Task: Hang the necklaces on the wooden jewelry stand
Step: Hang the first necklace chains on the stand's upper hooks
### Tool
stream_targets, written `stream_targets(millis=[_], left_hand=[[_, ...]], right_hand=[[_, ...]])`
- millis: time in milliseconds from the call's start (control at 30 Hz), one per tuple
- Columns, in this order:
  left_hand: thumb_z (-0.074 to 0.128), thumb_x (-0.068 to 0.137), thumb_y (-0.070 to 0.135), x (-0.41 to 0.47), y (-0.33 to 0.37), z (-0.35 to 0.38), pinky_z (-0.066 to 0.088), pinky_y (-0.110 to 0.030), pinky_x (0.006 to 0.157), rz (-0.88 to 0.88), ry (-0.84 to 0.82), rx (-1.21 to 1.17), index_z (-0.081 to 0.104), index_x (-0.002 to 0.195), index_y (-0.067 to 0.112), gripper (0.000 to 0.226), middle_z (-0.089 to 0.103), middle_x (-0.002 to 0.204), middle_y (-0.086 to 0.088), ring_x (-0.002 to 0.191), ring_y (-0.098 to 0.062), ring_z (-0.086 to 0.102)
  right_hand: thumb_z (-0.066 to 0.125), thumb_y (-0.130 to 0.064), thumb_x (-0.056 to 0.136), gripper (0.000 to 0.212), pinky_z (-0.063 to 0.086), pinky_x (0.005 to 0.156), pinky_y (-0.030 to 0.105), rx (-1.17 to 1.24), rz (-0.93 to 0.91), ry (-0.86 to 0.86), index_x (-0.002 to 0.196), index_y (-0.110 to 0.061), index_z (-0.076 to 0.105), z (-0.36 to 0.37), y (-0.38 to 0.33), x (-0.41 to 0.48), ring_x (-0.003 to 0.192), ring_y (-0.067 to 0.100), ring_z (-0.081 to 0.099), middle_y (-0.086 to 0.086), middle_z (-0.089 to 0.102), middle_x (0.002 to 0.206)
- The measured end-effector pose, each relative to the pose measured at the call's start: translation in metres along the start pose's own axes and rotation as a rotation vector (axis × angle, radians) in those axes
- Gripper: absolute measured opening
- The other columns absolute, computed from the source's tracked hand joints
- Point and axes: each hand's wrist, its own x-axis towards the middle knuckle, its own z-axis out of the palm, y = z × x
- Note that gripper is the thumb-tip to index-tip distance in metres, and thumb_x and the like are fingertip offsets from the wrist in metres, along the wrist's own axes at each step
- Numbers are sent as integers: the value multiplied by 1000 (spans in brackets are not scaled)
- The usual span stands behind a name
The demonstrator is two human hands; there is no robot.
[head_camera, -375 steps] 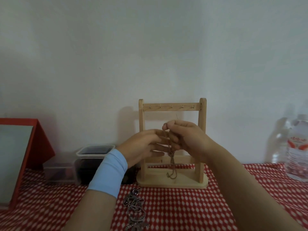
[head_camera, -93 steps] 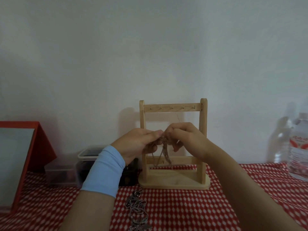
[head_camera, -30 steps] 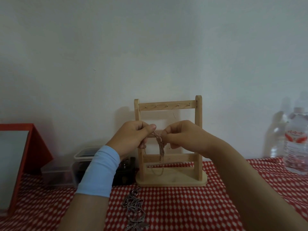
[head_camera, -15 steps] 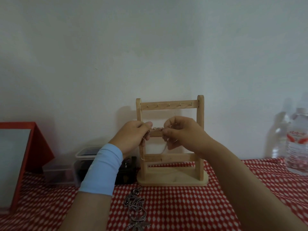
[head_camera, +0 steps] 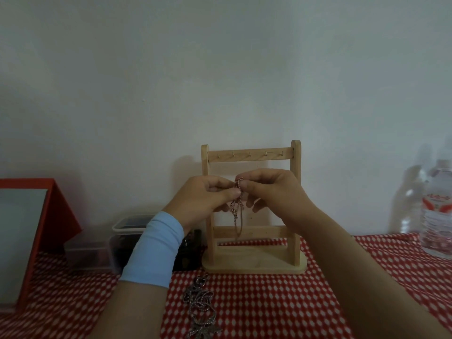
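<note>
Nearest on the counter, on a red-and-white checked cloth (head_camera: 281, 302), a silver necklace (head_camera: 200, 311) of chunky links lies heaped and untouched. Above it the two hands meet in front of the wooden jewelry stand (head_camera: 254, 264). The left hand (head_camera: 203, 199), with a pale blue sleeve (head_camera: 154, 250) on its wrist, and the right hand (head_camera: 271, 192) each close their grip, thumb against fingertips, on a thin chain (head_camera: 236, 211), seemingly rose-gold in this dim light. Its loops dangle before the lower rail, well under the top bar's small metal hooks (head_camera: 249, 154). The stand is pale smooth wood on a rounded base. Left of it sits a clear plastic box (head_camera: 122, 241). Far right stands a clear ribbed bottle (head_camera: 437, 216), its red-and-white label too blurred to read.
</note>
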Motion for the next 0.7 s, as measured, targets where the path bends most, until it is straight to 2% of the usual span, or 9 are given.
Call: stream_targets(millis=[167,267,367,467,567,700], left_hand=[[68,90,18,2,-1,-6,57,-37,80,40,36,74,77,90,21,10,76,85,0,64,-13,65],[65,92,17,3,-1,-1,57,-37,77,83,73,171,75,87,22,12,74,76,2,60,-11,64],[62,92,16,3,-1,4,56,-32,72,103,95,188,73,87,23,14,70,68,6,56,-6,60],[59,95,16,3,1,1,56,-27,72,111,65,158,70,96,24,14,70,70,9,59,-4,61],[56,97,14,2,-1,-4,55,-30,76,117,11,162,64,106,23,15,72,76,0,63,-8,62],[53,98,16,3,-5,-3,51,-36,73,143,-6,258,64,102,28,17,67,74,-15,64,-17,56]], right_hand=[[73,-10,90,4,59,68,31,-140,31,1,93,-8,77,-7,-2,2,63,13,66,1,76,78],[63,-11,95,10,58,67,34,-238,133,-93,92,-8,72,-3,-3,0,65,16,64,6,76,86],[52,-20,100,22,57,69,39,-113,206,-146,97,-8,70,2,-4,-2,67,23,65,12,76,91],[67,-30,96,21,60,69,36,-160,157,-140,96,-11,76,-1,-6,-2,65,18,66,4,77,85],[73,-23,93,12,60,66,32,-164,144,-135,91,-13,79,-7,-6,-2,63,14,64,4,78,84],[65,-22,99,18,60,67,35,-117,178,-109,98,-7,76,-10,-6,0,66,18,63,9,77,92]])
